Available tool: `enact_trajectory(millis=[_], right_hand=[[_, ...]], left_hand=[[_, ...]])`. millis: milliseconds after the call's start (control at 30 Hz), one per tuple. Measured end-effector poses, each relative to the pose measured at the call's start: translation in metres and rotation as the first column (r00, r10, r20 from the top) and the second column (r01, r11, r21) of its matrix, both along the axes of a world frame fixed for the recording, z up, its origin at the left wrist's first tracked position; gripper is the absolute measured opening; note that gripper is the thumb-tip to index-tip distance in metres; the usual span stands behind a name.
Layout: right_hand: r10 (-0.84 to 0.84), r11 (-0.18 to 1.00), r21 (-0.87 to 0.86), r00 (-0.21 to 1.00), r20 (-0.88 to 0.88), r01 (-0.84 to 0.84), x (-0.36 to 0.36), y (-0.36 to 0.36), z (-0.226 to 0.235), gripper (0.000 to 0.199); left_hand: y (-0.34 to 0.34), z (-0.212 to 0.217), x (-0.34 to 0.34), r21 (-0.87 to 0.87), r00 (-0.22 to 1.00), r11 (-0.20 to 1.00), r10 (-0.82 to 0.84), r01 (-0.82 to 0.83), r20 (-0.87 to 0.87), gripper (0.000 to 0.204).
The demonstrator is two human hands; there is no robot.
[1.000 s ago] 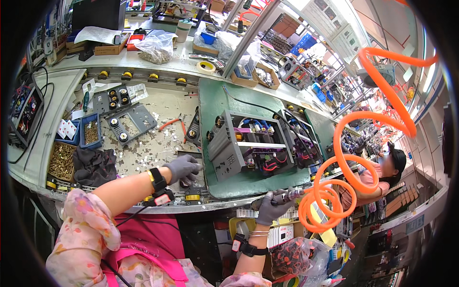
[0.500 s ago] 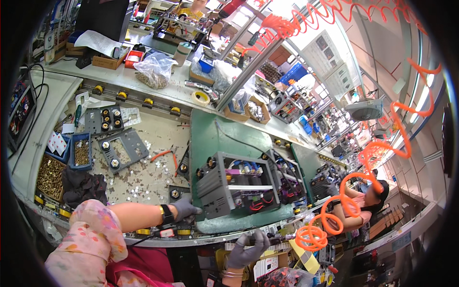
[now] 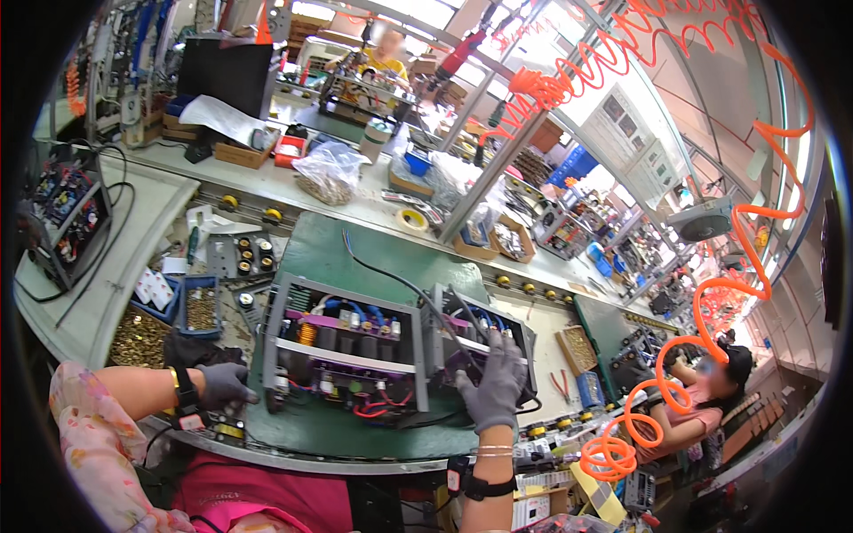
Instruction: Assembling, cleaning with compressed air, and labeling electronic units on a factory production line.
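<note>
A green board [image 3: 306, 233] carries two grey-framed electronic units. The nearer unit [image 3: 351, 360] shows blue wires, dark capacitors, a copper coil and red leads inside its open frame. Beside it stands a second unit [image 3: 435, 355] with a black cable rising from it. My left hand [image 3: 227, 385], in a grey glove, is closed at the board's lower left edge, its fingers curled beside the first unit. Over the second unit's near right side lies my right hand [image 3: 495, 388], also gloved, fingers stretched out and apart; part of that unit is hidden beneath it.
Blue bins of small parts [image 3: 200, 306] and loose brass fittings [image 3: 138, 342] lie at left, near dark panels [image 3: 242, 256]. Another open unit [image 3: 67, 213] stands far left. Roller tracks border the bench. An orange coiled hose [image 3: 702, 342] hangs at right, near a co-worker [image 3: 702, 400].
The green board and both units have shifted left, covering part of the worktop. My left hand went left with the board's edge; my right hand rose from below the bench edge onto the second unit.
</note>
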State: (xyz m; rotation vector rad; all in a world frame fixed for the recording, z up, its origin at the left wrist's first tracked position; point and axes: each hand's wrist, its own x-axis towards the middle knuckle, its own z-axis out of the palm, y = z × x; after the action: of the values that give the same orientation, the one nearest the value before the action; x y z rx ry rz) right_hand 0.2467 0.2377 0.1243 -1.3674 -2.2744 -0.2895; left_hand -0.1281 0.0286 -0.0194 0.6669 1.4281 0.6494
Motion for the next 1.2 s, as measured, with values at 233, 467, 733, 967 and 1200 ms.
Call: enact_trajectory(millis=[233, 467, 733, 967, 1200], right_hand=[[0.529, 0.842, 0.162, 0.729, -0.435, -0.514, -0.084, -0.075, -0.011, 0.039], [0.623, 0.660, -0.240, 0.697, -0.354, -0.712, -0.006, -0.225, -0.058, 0.027], [0.482, 0.856, -0.444, 0.720, 0.499, -0.266, 0.135, -0.278, -0.181, 0.025], [0.577, 0.734, -0.241, 0.770, -0.273, -0.635, -0.012, -0.173, -0.028, 0.025], [0.225, 0.967, -0.047, 0.928, -0.297, -0.250, -0.046, -0.031, -0.039, 0.058]], left_hand=[[-0.084, 0.004, -0.127, 0.484, 0.769, 0.841, 0.470, -0.241, -0.434, 0.041], [-0.073, 0.119, -0.114, 0.629, 0.664, 0.709, 0.640, -0.318, -0.386, 0.067], [-0.054, 0.115, -0.147, 0.579, 0.651, 0.789, 0.553, -0.206, -0.521, 0.087], [-0.068, 0.096, -0.154, 0.642, 0.713, 0.740, 0.559, -0.199, -0.423, 0.078], [-0.117, 0.118, -0.090, 0.671, 0.745, 0.729, 0.523, -0.139, -0.414, 0.076]])
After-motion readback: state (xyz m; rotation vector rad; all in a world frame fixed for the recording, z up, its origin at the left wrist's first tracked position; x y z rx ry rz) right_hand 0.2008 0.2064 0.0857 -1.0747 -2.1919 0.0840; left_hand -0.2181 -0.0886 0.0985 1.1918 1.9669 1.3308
